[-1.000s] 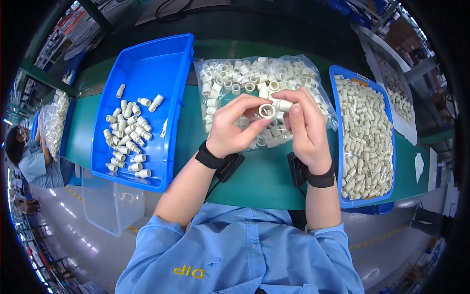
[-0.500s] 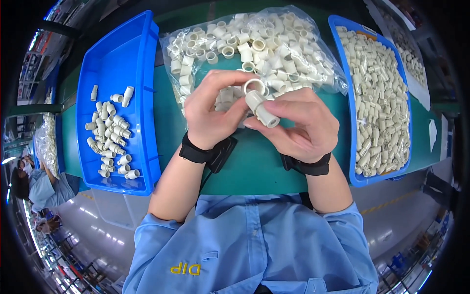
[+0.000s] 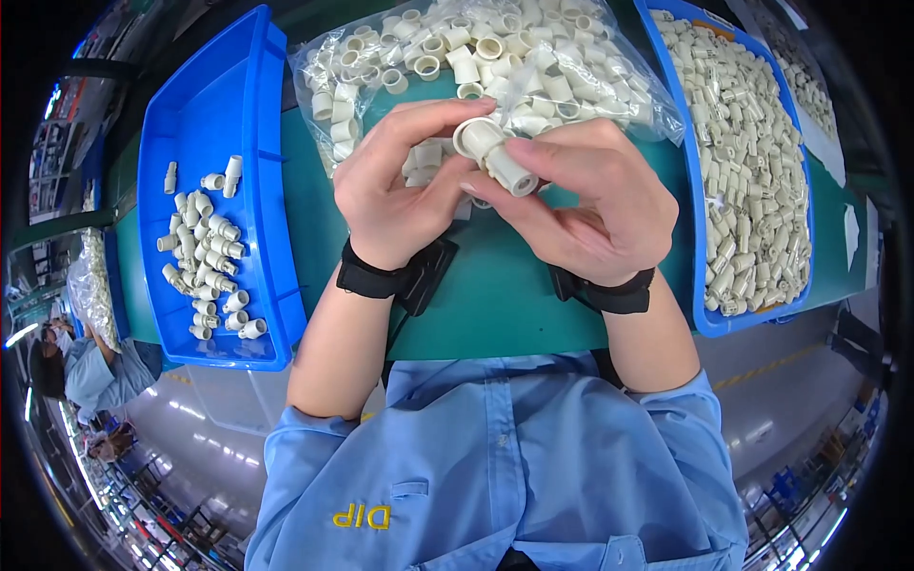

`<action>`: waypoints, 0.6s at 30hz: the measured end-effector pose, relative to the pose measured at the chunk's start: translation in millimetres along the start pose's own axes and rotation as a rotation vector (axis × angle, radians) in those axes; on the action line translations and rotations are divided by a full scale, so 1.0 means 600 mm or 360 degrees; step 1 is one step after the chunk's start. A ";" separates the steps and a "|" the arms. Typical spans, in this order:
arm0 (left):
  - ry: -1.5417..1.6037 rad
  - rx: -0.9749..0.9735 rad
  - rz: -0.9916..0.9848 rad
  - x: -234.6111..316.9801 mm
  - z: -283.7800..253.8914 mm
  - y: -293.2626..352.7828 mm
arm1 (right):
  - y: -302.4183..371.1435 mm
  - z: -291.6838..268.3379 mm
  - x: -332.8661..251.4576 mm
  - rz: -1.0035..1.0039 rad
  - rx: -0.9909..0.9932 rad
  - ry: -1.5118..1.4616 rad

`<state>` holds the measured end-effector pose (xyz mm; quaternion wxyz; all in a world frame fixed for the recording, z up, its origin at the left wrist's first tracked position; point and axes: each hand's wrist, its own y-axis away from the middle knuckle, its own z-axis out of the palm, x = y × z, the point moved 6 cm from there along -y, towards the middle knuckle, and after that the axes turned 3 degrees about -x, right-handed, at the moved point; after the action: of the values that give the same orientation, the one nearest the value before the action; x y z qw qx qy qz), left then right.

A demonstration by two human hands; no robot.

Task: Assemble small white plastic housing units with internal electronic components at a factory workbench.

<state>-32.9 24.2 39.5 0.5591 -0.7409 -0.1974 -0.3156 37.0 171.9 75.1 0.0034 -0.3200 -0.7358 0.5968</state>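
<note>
Over the near edge of the heap, my left hand (image 3: 392, 195) is closed, thumb and forefinger pinching a short off-white plastic sleeve (image 3: 472, 135) with a flared rim. My right hand (image 3: 605, 205) pinches a stepped off-white plastic cylinder (image 3: 511, 171), thumb on top and fingers beneath. One end of this cylinder sits in the sleeve's opening; how deep I cannot tell. Its other end, with a small hole, tilts down toward me. Behind both hands, many similar sleeves (image 3: 466, 68) lie heaped on an opened clear plastic bag (image 3: 657, 122).
To the left, a blue tray (image 3: 271, 238) holds several joined pieces (image 3: 205, 243) in its nearer half. A second blue tray (image 3: 703, 276) at right is filled with stepped cylinders (image 3: 747, 181). The green table (image 3: 505, 319) lies under everything. Another person (image 3: 100, 366) sits far left.
The cylinder and sleeve, apart or barely overlapping half a second ago, are now brought together in line. The trays and heap sit slightly higher in view.
</note>
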 end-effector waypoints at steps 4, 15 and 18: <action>-0.0063 0.0007 0.0030 0.002 -0.001 -0.001 | 0.000 0.001 0.000 0.0001 -0.0027 0.0077; -0.0205 -0.0054 0.0130 0.011 -0.002 -0.009 | -0.007 0.006 -0.004 0.0083 -0.0057 0.0116; -0.0223 -0.0067 0.0143 0.012 -0.003 -0.010 | -0.007 0.006 -0.001 0.0093 -0.0061 0.0090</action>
<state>-32.2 23.9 48.9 0.5417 -0.7809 -0.1959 -0.2416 33.8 167.9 77.8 0.0006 -0.3580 -0.7370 0.5733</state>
